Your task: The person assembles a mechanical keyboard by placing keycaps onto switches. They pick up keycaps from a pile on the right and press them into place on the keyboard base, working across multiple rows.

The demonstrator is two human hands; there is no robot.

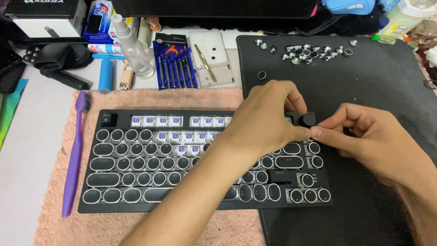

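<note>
- Left hand (266, 119): your forearm crosses the keyboard from 6 o'clock; the fingers are pinched together over the keyboard's far right corner, at 3 o'clock of the board's top row. What the thumb does underneath is hidden.
- Right hand (364, 136): comes in from 4 o'clock, fingertips pressed together just right of the left hand's, nearly touching them.
- Round black keycap (308, 119): sits between the two sets of fingertips, at the board's top right corner. Whether it is seated on a switch or lifted clear cannot be told.
- Keyboard (136, 182): black, with chrome-ringed round keys, on a pink towel (150, 98). Many top-row keys are bare, with white and purple switches (156, 121) exposed.
- Loose rings and caps (309, 51): scattered on the black mat (378, 82) at 12 o'clock of your hands.
- Risk, slip: the cap is small and smooth and held by fingertips only; a twist or an uneven pull probably flicks it onto the black mat, where black on black is hard to find.
- Risk, stem: pulling at a slant may stress the switch below.
- Risk, forearm: your left arm rests over the middle keys; leaning could press or dislodge them.
- Risk, scatter: a sudden release could sweep your right hand into the loose rings.
</note>
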